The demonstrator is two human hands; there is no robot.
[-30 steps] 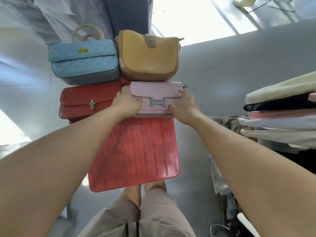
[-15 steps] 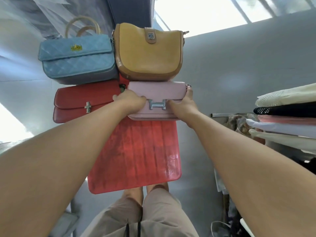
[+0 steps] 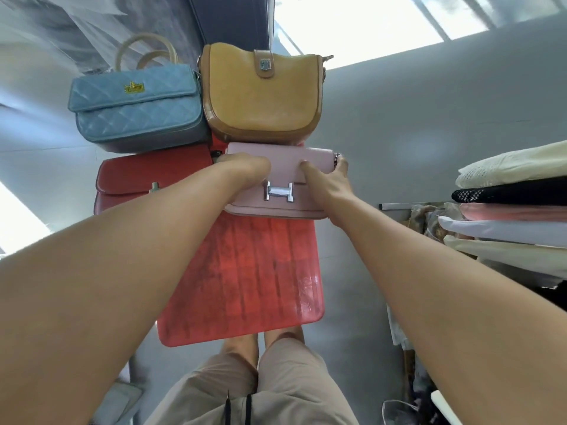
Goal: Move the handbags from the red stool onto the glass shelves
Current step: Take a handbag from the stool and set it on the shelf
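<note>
A pink handbag [image 3: 285, 207] with a silver H clasp lies at the far end of the red stool [image 3: 245, 280]. My left hand [image 3: 245, 170] grips its left top edge and my right hand [image 3: 328, 179] grips its right end by the strap ring. Beyond it stand a tan saddle bag [image 3: 260, 96] and a quilted blue handbag [image 3: 138, 108] with a gold clasp. A red flap bag [image 3: 132, 176] lies to the left, partly hidden by my left forearm. No glass shelf is in view.
A stack of folded clothes [image 3: 515, 210] juts in from the right at hand height, with more fabric and a rail below it. A dark panel [image 3: 230, 19] rises behind the bags. Grey floor surrounds the stool; my legs stand at its near edge.
Both hands have slid further over the pink handbag's top edge and closed around it. The bag looks slightly nearer and more tilted than before.
</note>
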